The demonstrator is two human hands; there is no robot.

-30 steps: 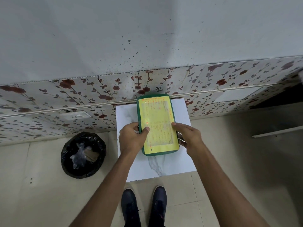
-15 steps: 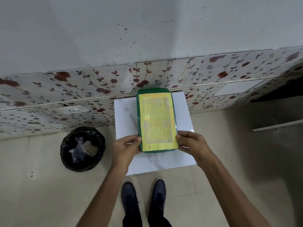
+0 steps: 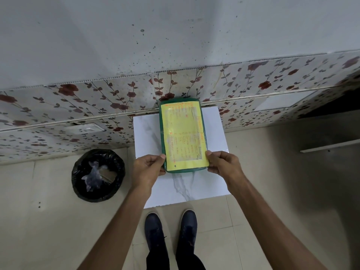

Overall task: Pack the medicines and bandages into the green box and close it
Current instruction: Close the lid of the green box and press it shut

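The green box (image 3: 162,133) lies closed on a small white marble-patterned table (image 3: 214,180), its lid covered by a yellow printed sheet. My left hand (image 3: 148,169) grips the box's near left corner, thumb on the lid. My right hand (image 3: 224,163) grips the near right corner the same way. No medicines or bandages are visible; the inside of the box is hidden.
The table stands against a wall with floral tiles (image 3: 97,106). A bin lined with a black bag (image 3: 98,175) sits on the floor to the left. My two dark shoes (image 3: 171,227) are at the table's front edge. A pale rod (image 3: 331,146) lies at right.
Both hands slid from the box's long sides down to its near corners. The box now lies a little straighter on the table.
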